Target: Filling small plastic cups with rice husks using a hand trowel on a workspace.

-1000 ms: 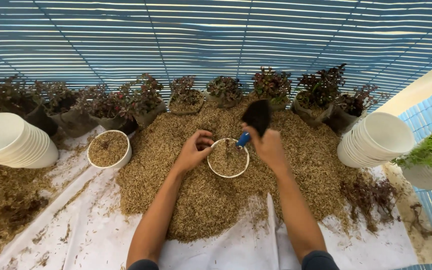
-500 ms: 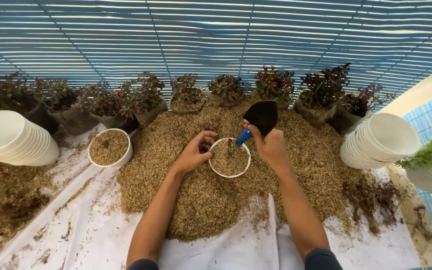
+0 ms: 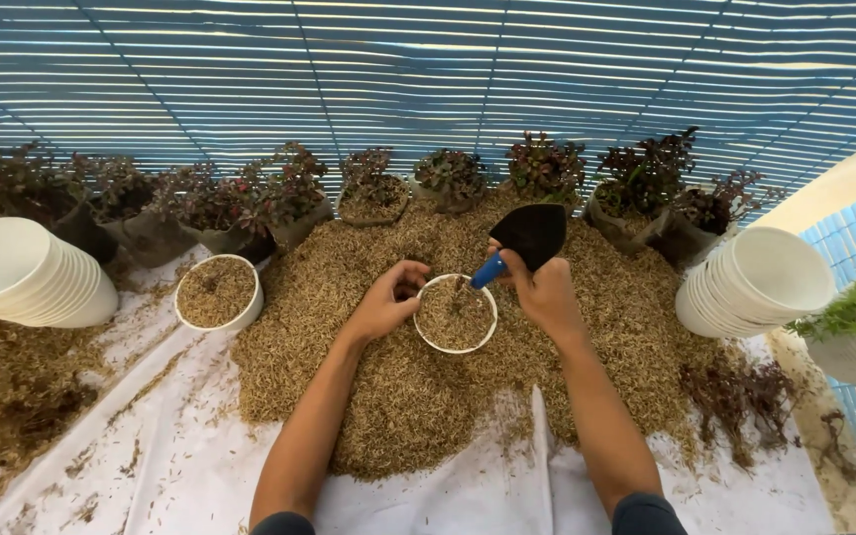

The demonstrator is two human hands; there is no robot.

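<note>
Left hand (image 3: 385,302) cups the rim of the white pot (image 3: 456,314) set in the husk pile (image 3: 418,386); right hand (image 3: 544,292) is clamped on a blue-handled trowel (image 3: 525,240) — blade raised; white pot stacks (image 3: 757,280) flank the pile

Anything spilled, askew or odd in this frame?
Mostly orderly. Loose brown husk is scattered off the main pile onto the white sheet at left, and the two stacks of white plastic pots lie tipped on their sides.
</note>
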